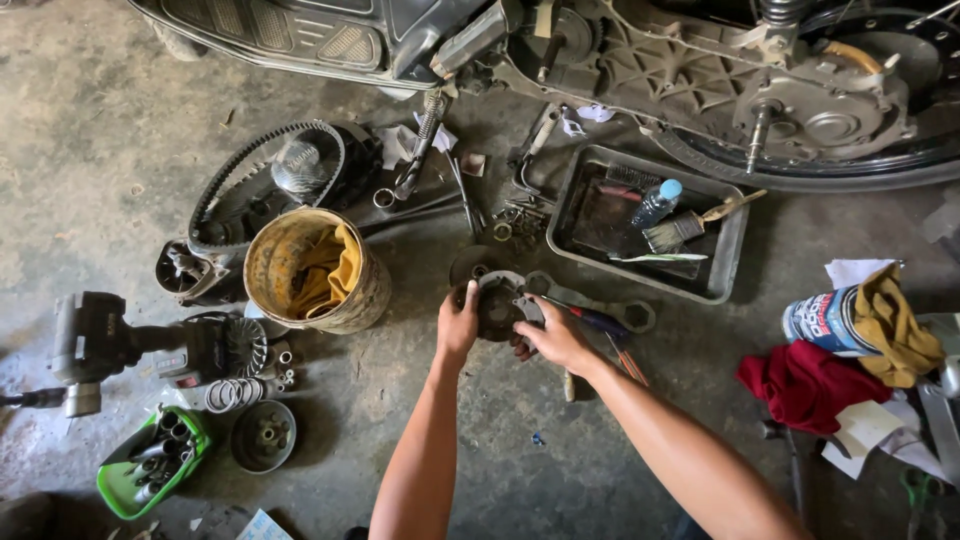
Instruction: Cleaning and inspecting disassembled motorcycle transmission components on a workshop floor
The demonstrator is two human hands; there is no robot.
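Note:
A round dark metal clutch part [497,308] lies on the concrete floor in the middle of the head view. My left hand [458,325] grips its left edge. My right hand [553,333] holds its right side, fingers curled over the rim. A flat disc [470,264] lies just behind the part, and a large ring spanner [600,305] and a red-and-blue handled tool [598,321] lie to its right, beside my right hand.
A scooter's open engine case [720,80] stretches across the top. A grey tray [735,262] holds a brush and bottle. A bucket with yellow rag [315,270], drive belt [240,180], impact wrench [110,340], green socket tray [150,465], spray can [822,318] and red cloth [805,385] surround me.

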